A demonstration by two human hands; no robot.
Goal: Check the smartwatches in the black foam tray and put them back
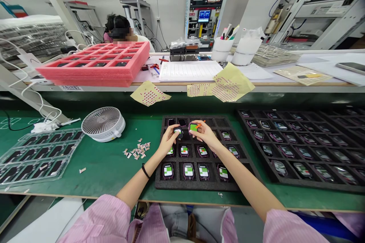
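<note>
Over the back part of a black foam tray point(176, 184), both of my hands are at work. My left hand point(169, 141) pinches a dark smartwatch body point(178, 132) with a partly lit screen. In my right hand point(207, 136) is another smartwatch body point(193, 127), its screen mostly green. A slim orange tool point(200, 124) sticks out by the right fingers; its tip is too small to make out. Below the hands, several watch bodies point(188, 171) with green and white screens lie face up in the tray's compartments.
A second black tray point(273, 174) of watches stands at the right. Left are a white fan point(103, 123), small loose pieces point(137, 151) and a clear tray point(61, 172) of black parts. A shelf behind holds pink foam trays point(94, 78) and papers point(191, 71); a person point(119, 26) sits beyond.
</note>
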